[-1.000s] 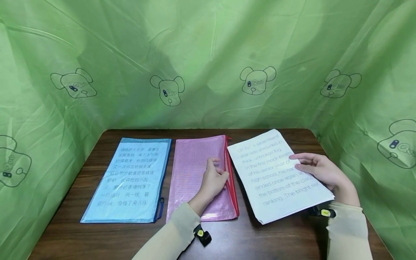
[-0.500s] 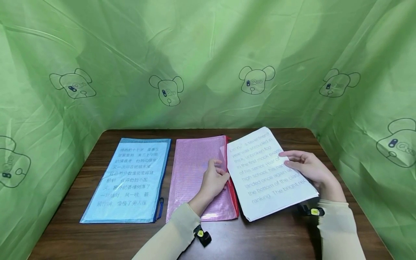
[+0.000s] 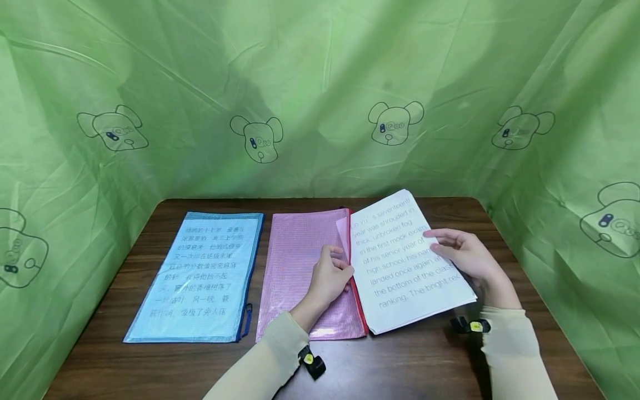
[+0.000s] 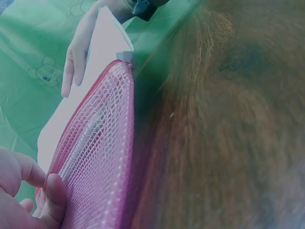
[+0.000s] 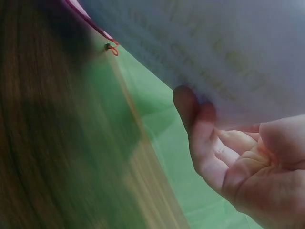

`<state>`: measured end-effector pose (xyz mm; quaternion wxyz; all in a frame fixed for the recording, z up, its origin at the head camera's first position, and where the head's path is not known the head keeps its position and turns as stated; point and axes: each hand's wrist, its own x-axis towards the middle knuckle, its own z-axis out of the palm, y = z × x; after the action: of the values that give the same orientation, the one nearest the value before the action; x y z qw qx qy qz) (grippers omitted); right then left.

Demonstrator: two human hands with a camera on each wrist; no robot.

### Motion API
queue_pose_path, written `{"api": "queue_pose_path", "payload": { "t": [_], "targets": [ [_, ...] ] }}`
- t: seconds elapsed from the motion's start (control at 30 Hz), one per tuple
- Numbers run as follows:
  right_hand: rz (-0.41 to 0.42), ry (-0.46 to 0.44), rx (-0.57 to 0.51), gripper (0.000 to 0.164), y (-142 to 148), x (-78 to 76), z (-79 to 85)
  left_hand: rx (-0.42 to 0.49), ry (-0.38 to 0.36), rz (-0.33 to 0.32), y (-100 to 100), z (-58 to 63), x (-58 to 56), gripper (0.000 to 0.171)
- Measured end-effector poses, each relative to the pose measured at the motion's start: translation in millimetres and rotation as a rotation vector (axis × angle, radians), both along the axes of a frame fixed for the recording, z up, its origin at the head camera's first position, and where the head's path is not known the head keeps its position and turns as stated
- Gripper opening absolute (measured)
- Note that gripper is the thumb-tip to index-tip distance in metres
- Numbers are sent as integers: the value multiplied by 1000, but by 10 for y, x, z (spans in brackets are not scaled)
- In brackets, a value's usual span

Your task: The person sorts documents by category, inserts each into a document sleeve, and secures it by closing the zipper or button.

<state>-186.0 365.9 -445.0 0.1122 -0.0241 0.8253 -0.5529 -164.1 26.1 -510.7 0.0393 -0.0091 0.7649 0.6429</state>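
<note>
A pink mesh zipper pouch (image 3: pixel 292 255) lies mid-table, its red zipper edge on the right side. My left hand (image 3: pixel 325 280) pinches that edge; in the left wrist view its thumb and finger (image 4: pixel 56 193) hold the pouch's lifted upper layer beside the zipper (image 4: pixel 78 107). A stack of printed white paper (image 3: pixel 400 278) slants to the right, its upper left corner showing through the pink mesh inside the opening. My right hand (image 3: pixel 472 258) holds the stack by its right edge, gripping the paper (image 5: pixel 209 62) in the right wrist view.
A blue mesh zipper pouch (image 3: pixel 195 278) with printed paper inside lies at the left, its dark blue zipper pull hanging at the lower right. The brown wooden table (image 3: pixel 115 361) is surrounded by green cloth (image 3: pixel 320 66) with bear-head prints.
My right hand has carried the paper stack leftward, and its left part has slipped inside the pink pouch's edge. My left hand has kept its pinch in place.
</note>
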Motion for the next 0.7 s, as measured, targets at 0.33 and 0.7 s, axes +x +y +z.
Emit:
{"api": "queue_pose_path", "payload": {
  "t": [0.33,0.7],
  "targets": [
    [-42,53,32,39,-126,-15,13,14,-2,3,8,-11,2,44],
    [-75,111,104,37,-221,-22,-28,30,-3,19,11,-24,-3,44]
  ]
}}
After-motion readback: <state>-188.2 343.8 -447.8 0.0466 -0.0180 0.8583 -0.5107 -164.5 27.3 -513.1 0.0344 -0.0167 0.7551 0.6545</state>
